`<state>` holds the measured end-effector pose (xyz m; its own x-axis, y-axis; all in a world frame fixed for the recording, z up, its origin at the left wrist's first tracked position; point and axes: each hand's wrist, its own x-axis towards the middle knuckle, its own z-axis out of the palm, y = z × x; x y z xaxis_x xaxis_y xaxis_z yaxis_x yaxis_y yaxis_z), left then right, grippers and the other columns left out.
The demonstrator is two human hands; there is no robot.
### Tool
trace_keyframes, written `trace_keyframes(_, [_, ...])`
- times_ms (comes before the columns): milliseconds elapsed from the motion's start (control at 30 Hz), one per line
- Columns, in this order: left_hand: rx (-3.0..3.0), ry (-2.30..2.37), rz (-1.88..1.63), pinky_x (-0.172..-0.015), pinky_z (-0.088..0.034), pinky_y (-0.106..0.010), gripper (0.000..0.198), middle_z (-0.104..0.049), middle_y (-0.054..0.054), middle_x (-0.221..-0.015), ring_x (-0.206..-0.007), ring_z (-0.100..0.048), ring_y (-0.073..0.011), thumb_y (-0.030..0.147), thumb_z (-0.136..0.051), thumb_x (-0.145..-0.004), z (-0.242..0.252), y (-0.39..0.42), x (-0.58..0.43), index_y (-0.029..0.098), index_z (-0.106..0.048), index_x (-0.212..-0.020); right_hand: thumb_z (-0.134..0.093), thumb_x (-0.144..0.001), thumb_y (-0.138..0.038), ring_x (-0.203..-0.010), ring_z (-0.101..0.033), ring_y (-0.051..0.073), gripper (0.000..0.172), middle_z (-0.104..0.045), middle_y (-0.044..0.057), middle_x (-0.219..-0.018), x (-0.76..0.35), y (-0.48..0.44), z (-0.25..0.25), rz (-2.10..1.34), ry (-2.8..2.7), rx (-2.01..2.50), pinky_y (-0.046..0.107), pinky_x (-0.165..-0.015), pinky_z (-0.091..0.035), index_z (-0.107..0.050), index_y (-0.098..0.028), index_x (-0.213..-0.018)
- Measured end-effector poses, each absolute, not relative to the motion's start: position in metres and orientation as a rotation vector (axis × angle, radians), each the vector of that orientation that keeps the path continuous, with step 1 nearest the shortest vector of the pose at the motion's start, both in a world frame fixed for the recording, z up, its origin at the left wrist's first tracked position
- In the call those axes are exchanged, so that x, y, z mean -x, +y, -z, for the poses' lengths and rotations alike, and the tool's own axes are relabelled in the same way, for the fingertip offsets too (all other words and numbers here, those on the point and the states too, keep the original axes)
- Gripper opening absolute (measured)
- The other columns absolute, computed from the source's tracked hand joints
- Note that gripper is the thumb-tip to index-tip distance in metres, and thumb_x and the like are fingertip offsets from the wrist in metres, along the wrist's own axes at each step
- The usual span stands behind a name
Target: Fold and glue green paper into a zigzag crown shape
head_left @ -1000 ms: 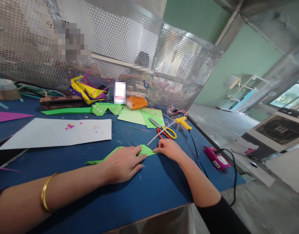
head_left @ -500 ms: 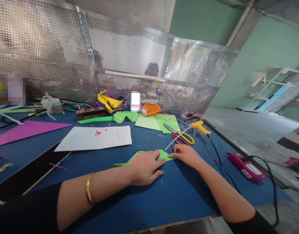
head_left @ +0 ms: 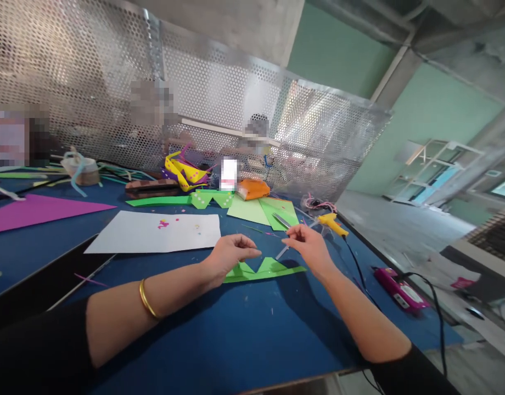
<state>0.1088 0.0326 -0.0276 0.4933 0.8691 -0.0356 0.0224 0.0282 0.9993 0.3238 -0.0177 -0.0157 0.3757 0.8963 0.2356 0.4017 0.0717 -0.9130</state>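
Note:
A green folded paper strip with pointed peaks (head_left: 273, 269), shaped like the edge of a mask, lies on the blue table. My left hand (head_left: 228, 257), with a gold bangle at the wrist, is just above its left part, thumb and fingertips drawn close together. Above and behind its right end is my right hand (head_left: 310, 247), fingers curled into a pinch. Whatever either pinch holds, if anything, is too small to make out. A translucent glue stick (head_left: 282, 252) rests between the hands. Scissors (head_left: 280, 220) are partly hidden behind my right hand.
Behind lie a finished-looking green paper mask (head_left: 211, 199), green sheets (head_left: 281, 213) and an orange packet (head_left: 252, 189). White paper (head_left: 153, 233) with scraps is at left, beside a purple sheet (head_left: 42, 211). A yellow glue gun (head_left: 334, 224) and corded magenta box (head_left: 400, 291) stand right.
Both hands have lifted off the green strip, the left moving slightly left and the right upward. More of the strip's peaked shape shows. The view has shifted a little.

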Motion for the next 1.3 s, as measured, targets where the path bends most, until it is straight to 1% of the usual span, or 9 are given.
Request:
trace_keyframes(267, [-1.052,0.886,-0.909,-0.065,-0.051,-0.027,0.03,-0.066,-0.001,-0.067,-0.06,-0.059,-0.0108,0.033,-0.086,-0.057,0.019,0.05,-0.102,0.014,-0.07,-0.074,-0.082,-0.051,-0.037,-0.063,-0.06,0.015,0.043,-0.063,-0.002,-0.06,-0.27,0.026,0.015,-0.906,-1.022,1.319,0.029,-0.063,-0.045,-0.071,-0.017,-0.088])
trace_keyframes(467, [-0.97,0.884,-0.88,-0.068,-0.054,-0.025,0.013,-0.072,-0.005,-0.071,-0.066,-0.067,-0.0127,0.023,-0.075,-0.078,0.018,0.055,-0.099,0.013,-0.072,-0.085,-0.085,-0.049,-0.037,-0.072,-0.068,0.018,0.044,-0.07,0.001,-0.07,-0.276,0.019,0.031,-1.074,-0.888,1.246,0.029,-0.065,-0.05,-0.074,-0.018,-0.088])
trace_keyframes(633, [-0.975,0.869,-0.85,-0.074,-0.055,-0.027,0.014,-0.075,-0.01,-0.098,-0.081,-0.071,-0.0149,0.025,-0.062,-0.089,0.016,0.052,-0.099,0.015,-0.07,-0.095,-0.087,-0.05,-0.036,-0.078,-0.071,0.02,0.046,-0.074,0.004,-0.076,-0.27,0.017,0.033,-1.155,-0.851,1.227,0.03,-0.069,-0.052,-0.074,-0.018,-0.09])
trace_keyframes(733, [-0.996,0.869,-0.848,-0.076,-0.054,-0.028,0.016,-0.075,-0.01,-0.101,-0.084,-0.07,-0.0154,0.027,-0.064,-0.087,0.016,0.05,-0.1,0.015,-0.07,-0.096,-0.085,-0.053,-0.039,-0.074,-0.07,0.019,0.046,-0.073,0.004,-0.077,-0.266,0.015,0.032,-1.144,-0.849,1.224,0.03,-0.067,-0.052,-0.074,-0.019,-0.092])
trace_keyframes(833, [-1.027,0.88,-0.864,-0.074,-0.052,-0.027,0.021,-0.075,-0.007,-0.092,-0.081,-0.067,-0.0147,0.021,-0.074,-0.075,0.017,0.049,-0.1,0.016,-0.072,-0.096,-0.081,-0.058,-0.044,-0.062,-0.065,0.013,0.04,-0.069,0.001,-0.073,-0.266,0.015,0.03,-1.094,-0.859,1.21,0.027,-0.06,-0.049,-0.072,-0.019,-0.088])
trace_keyframes(967, [-1.057,0.893,-0.874,-0.069,-0.051,-0.026,0.019,-0.072,-0.003,-0.08,-0.07,-0.063,-0.0119,0.018,-0.075,-0.071,0.017,0.047,-0.101,0.017,-0.074,-0.09,-0.075,-0.063,-0.049,-0.042,-0.042,0.005,0.033,-0.051,-0.007,-0.056,-0.267,0.016,0.028,-1.037,-0.891,1.168,0.024,-0.047,-0.037,-0.065,-0.019,-0.073])
trace_keyframes(1067, [-1.06,0.891,-0.871,-0.068,-0.052,-0.026,0.015,-0.072,-0.003,-0.079,-0.066,-0.063,-0.011,0.02,-0.073,-0.075,0.015,0.045,-0.102,0.016,-0.075,-0.089,-0.07,-0.068,-0.052,-0.037,-0.032,0.005,0.033,-0.038,-0.01,-0.049,-0.265,0.016,0.028,-1.019,-0.932,1.146,0.024,-0.044,-0.033,-0.061,-0.021,-0.074])
trace_keyframes(1233, [-1.045,0.881,-0.867,-0.071,-0.053,-0.026,0.014,-0.074,-0.004,-0.081,-0.068,-0.066,-0.012,0.02,-0.067,-0.082,0.014,0.044,-0.102,0.016,-0.073,-0.094,-0.064,-0.076,-0.052,-0.04,-0.041,0.008,0.033,-0.04,-0.008,-0.048,-0.266,0.016,0.032,-0.912,-1.013,1.191,0.025,-0.046,-0.033,-0.063,-0.02,-0.078])
trace_keyframes(1300, [-1.033,0.875,-0.855,-0.072,-0.053,-0.026,0.016,-0.075,-0.006,-0.086,-0.073,-0.069,-0.013,0.02,-0.062,-0.087,0.013,0.044,-0.102,0.015,-0.072,-0.098,-0.063,-0.077,-0.049,-0.045,-0.046,0.01,0.03,-0.049,-0.006,-0.053,-0.268,0.017,0.034,-0.845,-1.057,1.223,0.025,-0.049,-0.038,-0.065,-0.019,-0.079])
